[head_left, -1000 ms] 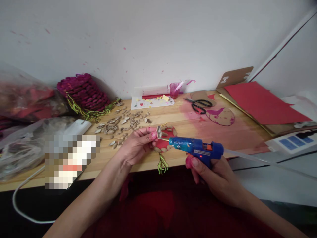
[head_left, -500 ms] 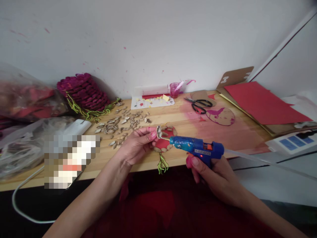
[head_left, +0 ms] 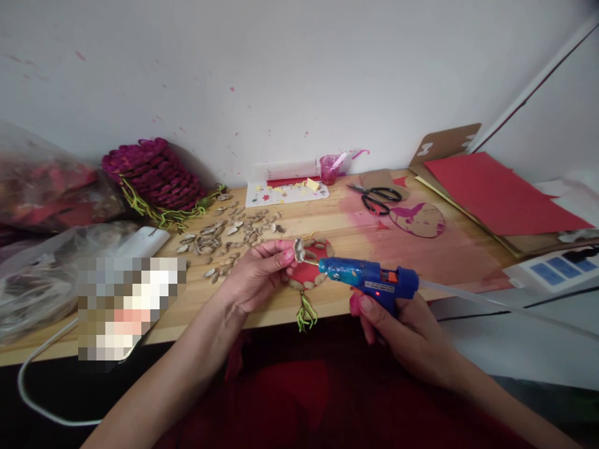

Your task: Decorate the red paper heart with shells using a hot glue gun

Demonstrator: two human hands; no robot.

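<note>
Between thumb and fingers my left hand (head_left: 255, 268) pinches a half nutshell (head_left: 299, 250), its hollow side showing; it looks like a peanut shell. My right hand (head_left: 393, 327) is wrapped round the handle of a blue glue gun (head_left: 358, 274) with its small red light lit. The gun's metal nozzle points left, right at the shell. Below and behind them lies a red round piece (head_left: 306, 273) edged with shells, partly hidden by my left hand. A green yarn tassel (head_left: 307, 315) hangs from it over the table's front edge.
Loose shells (head_left: 234, 231) are scattered on the wooden table (head_left: 322, 221). Scissors (head_left: 377, 198), a cardboard disc (head_left: 418, 220) and red sheets (head_left: 505, 190) lie to the right, near a power strip (head_left: 552, 271). Purple stacked rings (head_left: 154, 174) and plastic bags (head_left: 42, 274) stand left. A clear glue stick trails from the gun.
The view has shifted slightly. Both hands keep their hold, and the nozzle stays at the shell with hardly any movement.
</note>
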